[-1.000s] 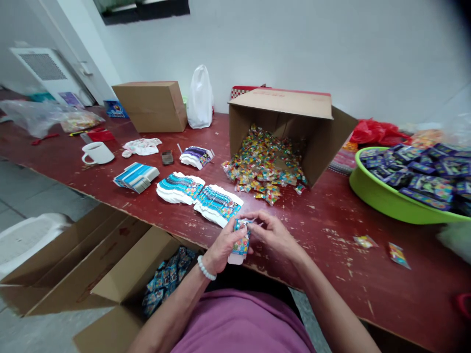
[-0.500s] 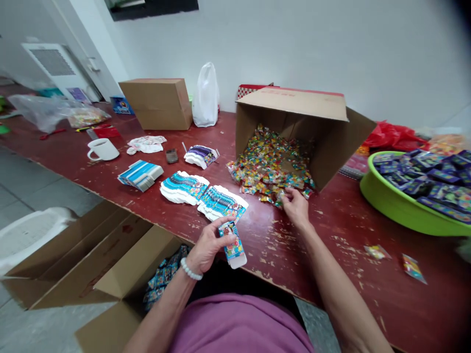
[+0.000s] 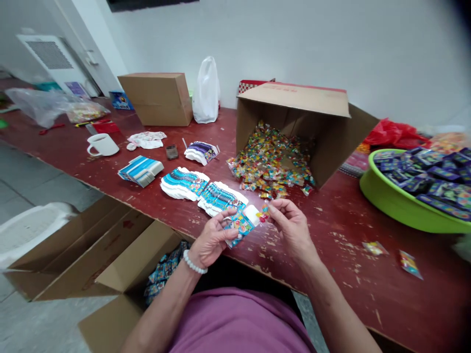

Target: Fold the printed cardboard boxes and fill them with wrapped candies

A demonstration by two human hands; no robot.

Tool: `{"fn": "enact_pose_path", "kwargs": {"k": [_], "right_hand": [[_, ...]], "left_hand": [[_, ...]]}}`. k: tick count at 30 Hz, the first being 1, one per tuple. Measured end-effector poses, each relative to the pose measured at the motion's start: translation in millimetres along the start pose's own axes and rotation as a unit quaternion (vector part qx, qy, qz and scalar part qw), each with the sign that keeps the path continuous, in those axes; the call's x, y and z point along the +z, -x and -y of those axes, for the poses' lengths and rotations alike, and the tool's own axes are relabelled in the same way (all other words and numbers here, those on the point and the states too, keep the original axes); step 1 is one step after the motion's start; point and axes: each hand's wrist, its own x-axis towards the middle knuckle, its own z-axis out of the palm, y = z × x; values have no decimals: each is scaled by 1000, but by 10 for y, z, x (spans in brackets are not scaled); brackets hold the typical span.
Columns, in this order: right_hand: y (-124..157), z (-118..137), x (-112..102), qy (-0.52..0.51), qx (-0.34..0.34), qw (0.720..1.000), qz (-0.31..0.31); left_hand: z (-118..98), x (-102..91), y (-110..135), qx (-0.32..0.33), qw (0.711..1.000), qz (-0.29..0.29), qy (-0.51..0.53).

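Note:
My left hand (image 3: 216, 234) grips a small blue printed box (image 3: 241, 226), its white flap open toward the right. Between the thumb and fingers of my right hand (image 3: 290, 225) is a small clear packet of colourful candy (image 3: 263, 214), right at the box's open end. Behind my hands, two fanned stacks of flat blue boxes (image 3: 222, 197) lie on the red table (image 3: 316, 255). A large cardboard box (image 3: 294, 95) on its side spills a heap of candy packets (image 3: 272, 162) onto the tabletop.
At the right stands a green basin (image 3: 397, 203) full of purple packs. Two loose packets (image 3: 410, 264) lie nearer me. A white mug (image 3: 103, 145), a closed carton (image 3: 154, 100) and a white bag (image 3: 206, 90) are to the left. Below the edge, an open carton (image 3: 127, 267) holds blue packs.
My right hand has come from the candy heap toward my left hand with a packet. The blue box has turned, so its open flap now points up and right.

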Motion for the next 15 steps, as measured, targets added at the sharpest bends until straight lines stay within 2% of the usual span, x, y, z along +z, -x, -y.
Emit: {"fn": "enact_pose_path", "kwargs": {"k": [3, 6, 12, 15], "right_hand": [[30, -18, 67, 17, -16, 1000, -7], [36, -18, 98, 55, -24, 998, 1], [46, 27, 119, 68, -42, 996, -29], [81, 10, 129, 94, -46, 995, -7]], "left_hand": [[80, 31, 44, -31, 996, 74, -35], [129, 76, 56, -38, 988, 119, -89], [76, 158, 63, 0, 979, 133, -153], [85, 182, 80, 12, 982, 129, -136]]}}
